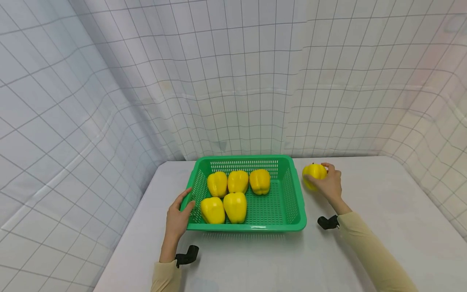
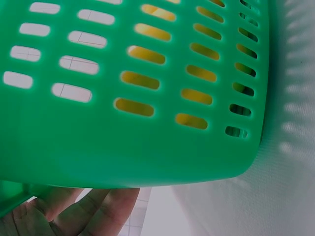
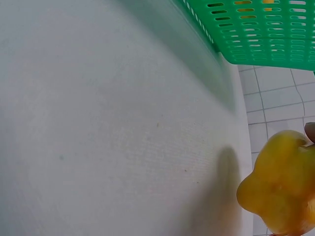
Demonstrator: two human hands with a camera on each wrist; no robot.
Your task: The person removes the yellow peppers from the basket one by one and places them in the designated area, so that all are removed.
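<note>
A green plastic basket (image 1: pixel 248 228) holds several yellow bell peppers (image 1: pixel 235 207) toward its left and middle. At its left side, my left hand (image 1: pixel 177 219) grips the rim, thumb toward the inside; in the left wrist view the fingers (image 2: pixel 110 211) show at the rim beside the slotted wall (image 2: pixel 123 157). My right hand (image 1: pixel 331 184) holds another yellow bell pepper (image 1: pixel 314 174) between thumb and fingers, to the right of the basket. In the right wrist view that pepper (image 3: pixel 280 184) appears raised, with its shadow on the table apart from it.
The basket stands on a white-covered table (image 1: pixel 248 263). White sheets with a dark grid (image 1: pixel 237 81) hang behind and at both sides. A black wrist-worn device sits at each wrist, the left one (image 1: pixel 187 255) and the right one (image 1: pixel 327 222).
</note>
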